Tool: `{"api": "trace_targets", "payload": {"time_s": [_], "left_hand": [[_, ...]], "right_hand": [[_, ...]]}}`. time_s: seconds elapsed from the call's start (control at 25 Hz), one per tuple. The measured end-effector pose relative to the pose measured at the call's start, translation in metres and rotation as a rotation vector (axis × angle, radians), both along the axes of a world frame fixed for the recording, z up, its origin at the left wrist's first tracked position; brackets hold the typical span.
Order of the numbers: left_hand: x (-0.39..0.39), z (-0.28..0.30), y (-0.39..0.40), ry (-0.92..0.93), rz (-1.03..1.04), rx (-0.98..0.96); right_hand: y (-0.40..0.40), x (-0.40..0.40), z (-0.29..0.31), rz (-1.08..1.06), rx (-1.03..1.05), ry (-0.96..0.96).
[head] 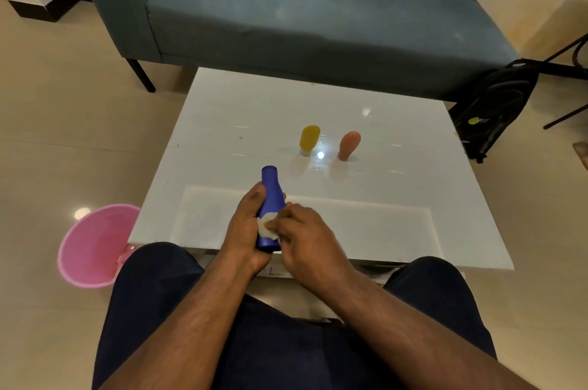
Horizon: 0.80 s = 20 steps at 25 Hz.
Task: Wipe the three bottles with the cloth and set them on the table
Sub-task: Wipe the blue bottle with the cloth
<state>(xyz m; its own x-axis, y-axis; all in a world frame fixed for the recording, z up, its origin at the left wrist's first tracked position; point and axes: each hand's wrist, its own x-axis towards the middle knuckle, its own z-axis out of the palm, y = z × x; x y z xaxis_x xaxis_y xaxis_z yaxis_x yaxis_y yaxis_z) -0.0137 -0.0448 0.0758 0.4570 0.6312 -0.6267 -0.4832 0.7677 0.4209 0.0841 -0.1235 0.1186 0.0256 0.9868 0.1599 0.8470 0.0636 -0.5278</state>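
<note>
My left hand (246, 224) grips a blue bottle (271, 190) above the near edge of the white table (222, 109), its narrow end pointing away from me. My right hand (305, 238) presses a small white cloth (266, 228) against the lower side of that bottle. Further back on the table a yellow bottle (309, 138) and an orange-pink bottle (349, 144) stand upside down on their caps, side by side and a little apart.
A pink bucket (92, 246) stands on the floor left of the table. A teal sofa (286, 14) runs behind the table. A black backpack (496, 106) leans at the right, beside dark chair legs (566, 65). My knees are at the table's front edge.
</note>
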Motion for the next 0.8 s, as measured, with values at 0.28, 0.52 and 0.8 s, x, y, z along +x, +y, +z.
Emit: {"api": "trace_targets", "payload": {"time_s": [0.28, 0.52, 0.8], "left_hand": [[0.001, -0.005, 0.004, 0.071, 0.13, -0.03], [-0.003, -0.004, 0.003, 0.078, 0.136, -0.005], [0.001, -0.006, 0.0, 0.108, -0.003, 0.019]], "right_hand": [[-0.016, -0.02, -0.001, 0.035, -0.004, -0.027], [-0.01, 0.008, -0.013, -0.162, -0.015, 0.225], [0.017, 0.012, 0.002, -0.316, -0.063, 0.403]]}}
